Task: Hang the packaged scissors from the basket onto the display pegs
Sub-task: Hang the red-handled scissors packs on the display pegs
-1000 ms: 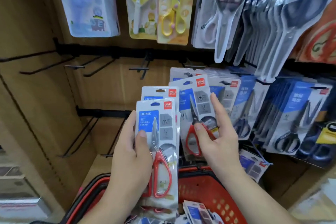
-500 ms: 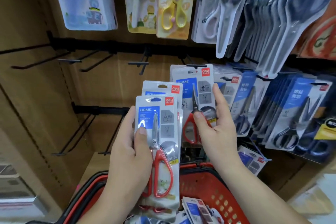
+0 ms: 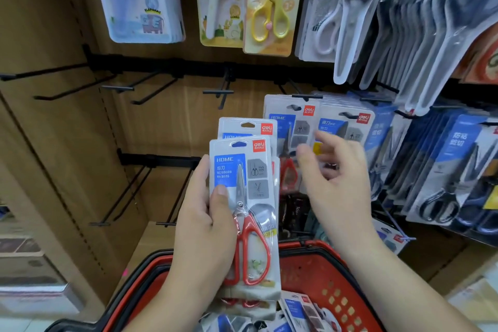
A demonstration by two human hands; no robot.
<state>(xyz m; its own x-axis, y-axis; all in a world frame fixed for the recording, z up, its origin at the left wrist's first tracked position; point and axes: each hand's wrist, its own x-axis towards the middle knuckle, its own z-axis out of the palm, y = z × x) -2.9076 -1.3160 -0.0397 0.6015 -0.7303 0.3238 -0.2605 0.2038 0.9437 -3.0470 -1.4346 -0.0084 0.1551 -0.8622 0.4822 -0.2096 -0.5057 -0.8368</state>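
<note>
My left hand [image 3: 204, 226] grips a small stack of packaged red-handled scissors [image 3: 244, 197], thumb on the front pack, held upright above the red basket [image 3: 320, 272]. More packs [image 3: 301, 310] lie in the basket. One pack of the same red scissors [image 3: 289, 127] now hangs on a black peg [image 3: 308, 96] just right of the stack. My right hand [image 3: 335, 178] is blurred, fingers loosely spread, empty, in front of that hung pack.
Several bare black pegs [image 3: 218, 92] stick out from the brown backboard left of the hung pack, and more [image 3: 129, 197] lower down. Children's scissors [image 3: 269, 3] hang above. Blue packs of dark scissors [image 3: 444, 170] crowd the right side.
My right hand lifted its scissors pack up onto the peg, let go of it and is drawing back empty. The left hand's stack stayed about where it was.
</note>
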